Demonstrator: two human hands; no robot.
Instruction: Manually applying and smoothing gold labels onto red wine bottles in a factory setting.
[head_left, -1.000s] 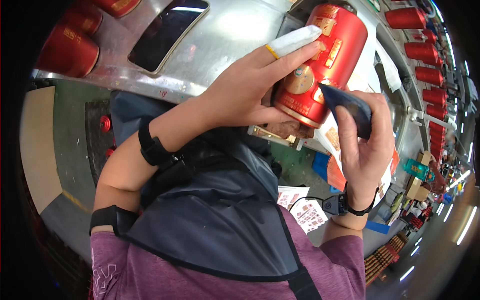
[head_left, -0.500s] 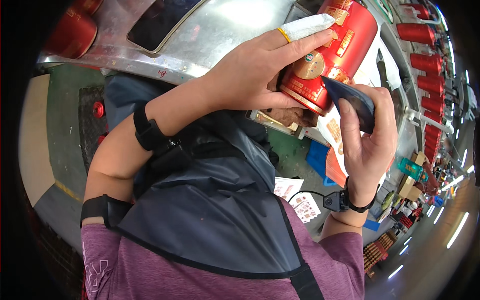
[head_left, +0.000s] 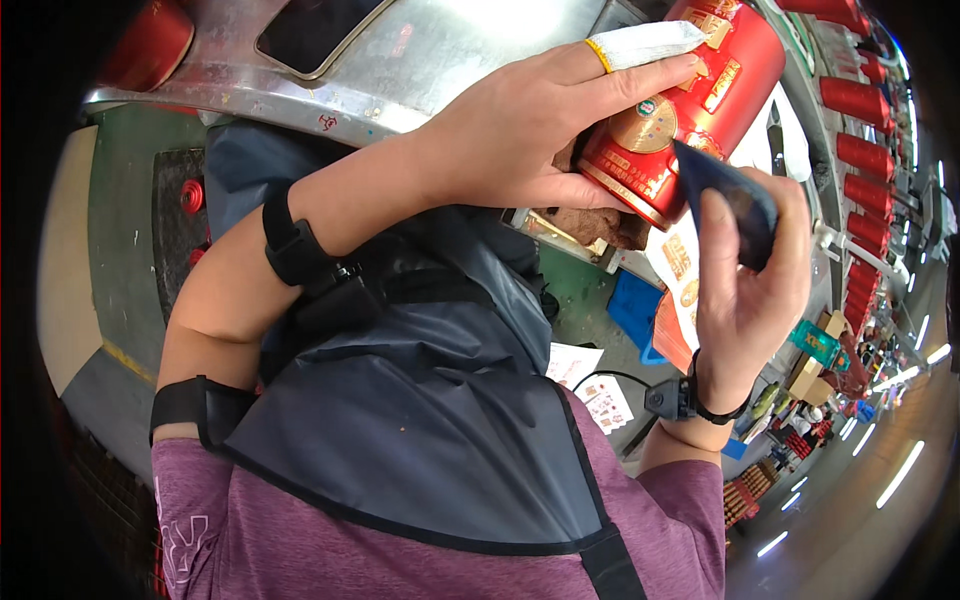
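Nearest is one dark apron (head_left: 400,420). The right hand (head_left: 755,265) pinches one thin blue tool (head_left: 738,205), its tip right by one red can (head_left: 740,75). One brown cloth (head_left: 590,226) peeks from under the red can. The left hand (head_left: 530,130), in one white finger cover (head_left: 655,44), is clamped on the red can, at the right. Farther, at the left, one red tub (head_left: 150,45) and one black phone (head_left: 318,32) sit on the surface (head_left: 440,70).
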